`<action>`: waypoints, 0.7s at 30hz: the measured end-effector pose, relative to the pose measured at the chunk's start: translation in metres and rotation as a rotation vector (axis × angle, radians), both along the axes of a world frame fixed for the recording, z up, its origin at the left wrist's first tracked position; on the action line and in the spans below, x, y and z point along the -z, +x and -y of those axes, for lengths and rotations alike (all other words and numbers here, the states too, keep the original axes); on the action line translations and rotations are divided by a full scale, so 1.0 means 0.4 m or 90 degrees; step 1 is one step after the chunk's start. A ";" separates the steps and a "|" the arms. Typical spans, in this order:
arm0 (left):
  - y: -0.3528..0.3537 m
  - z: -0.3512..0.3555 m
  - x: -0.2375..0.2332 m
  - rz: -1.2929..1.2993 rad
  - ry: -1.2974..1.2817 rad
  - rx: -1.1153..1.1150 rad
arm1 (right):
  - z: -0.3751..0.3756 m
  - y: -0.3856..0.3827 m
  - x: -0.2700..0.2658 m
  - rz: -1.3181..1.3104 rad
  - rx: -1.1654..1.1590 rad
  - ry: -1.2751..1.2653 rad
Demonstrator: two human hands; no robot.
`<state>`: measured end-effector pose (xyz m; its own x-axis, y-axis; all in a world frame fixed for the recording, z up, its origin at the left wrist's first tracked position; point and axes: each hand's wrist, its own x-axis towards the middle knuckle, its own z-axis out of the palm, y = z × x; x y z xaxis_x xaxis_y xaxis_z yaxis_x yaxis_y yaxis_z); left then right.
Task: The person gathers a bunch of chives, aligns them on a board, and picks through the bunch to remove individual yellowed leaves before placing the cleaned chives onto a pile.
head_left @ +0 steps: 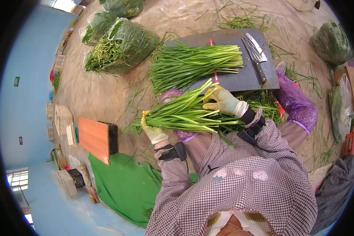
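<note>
My left hand, in a pale glove with yellow fingers, is wrapped round the leafy side of a loose bunch of garlic chives above my lap. At the pale stalk ends, my right hand, gloved the same way, has its fingers curled in and closed on some stalks; its fingertips are partly hidden. Just beyond, a neat pile of garlic chives lies on a dark board, with a red strip running beneath it. Two knives, one being a broad-bladed knife, rest at the board's right.
Plastic bags of greens stand on the floor at the upper left, and another bag at the right. An orange-brown board-topped box and a green cloth lie to my left. Loose leaves litter the floor beyond the board.
</note>
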<state>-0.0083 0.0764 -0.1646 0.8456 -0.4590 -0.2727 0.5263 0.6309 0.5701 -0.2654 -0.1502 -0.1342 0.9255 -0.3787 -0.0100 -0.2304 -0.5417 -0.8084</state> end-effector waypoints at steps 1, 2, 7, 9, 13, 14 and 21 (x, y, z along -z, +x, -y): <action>0.001 0.001 -0.005 -0.003 -0.016 -0.004 | -0.004 0.002 -0.002 0.041 0.011 -0.069; 0.000 0.000 -0.010 -0.005 -0.025 -0.005 | -0.010 0.003 -0.004 0.082 0.021 -0.137; 0.019 -0.012 0.020 -0.039 -0.174 0.050 | -0.017 -0.050 -0.011 0.267 0.122 -0.008; 0.023 -0.025 0.025 -0.011 -0.116 0.021 | 0.009 -0.113 -0.023 0.310 0.127 -0.248; 0.007 -0.018 0.001 -0.008 -0.150 0.011 | 0.052 -0.330 0.115 -0.405 0.106 -0.243; -0.002 -0.011 -0.016 0.001 -0.137 0.011 | 0.036 -0.342 0.089 -0.537 0.050 -0.323; -0.011 0.034 -0.061 -0.008 -0.243 0.064 | -0.085 -0.093 0.002 0.091 0.157 0.028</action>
<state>-0.0126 0.0627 -0.1401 0.7886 -0.6102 -0.0764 0.6020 0.7408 0.2980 -0.3026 -0.1164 -0.1350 0.7990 -0.5941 0.0931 -0.2321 -0.4475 -0.8636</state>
